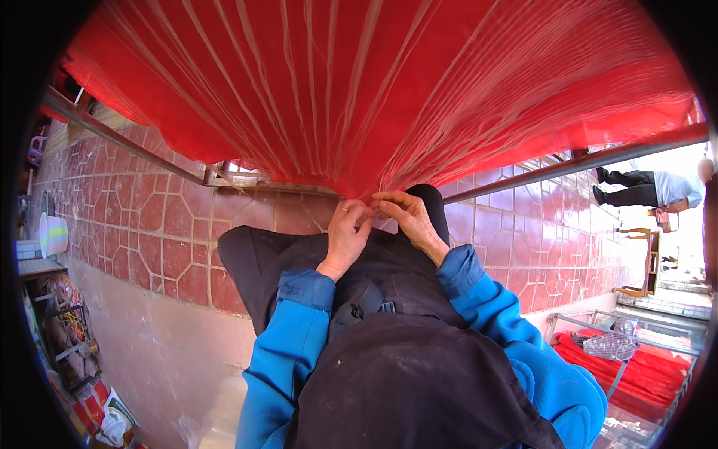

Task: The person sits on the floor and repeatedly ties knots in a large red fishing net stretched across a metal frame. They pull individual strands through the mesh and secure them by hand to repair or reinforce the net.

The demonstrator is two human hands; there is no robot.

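A wide red cloth (359,82) stretches away from me, with many pale threads (329,90) running over it and drawing together toward my hands. At its near edge my left hand (348,233) is closed, thumb and fingers pinched at the end of the threads. My right hand (411,218) pinches the threads right beside it, fingertips almost touching those of the left. The fine ends between the fingertips are too small to make out. Both hands are above my lap, over a dark apron (404,374).
Metal rails (508,182) frame the cloth at both sides. Red tiles (179,247) cover the floor. At the right are a person (673,187), a wooden chair (649,262) and a rack with red cloth (643,374). Cluttered shelves (71,329) stand at the left.
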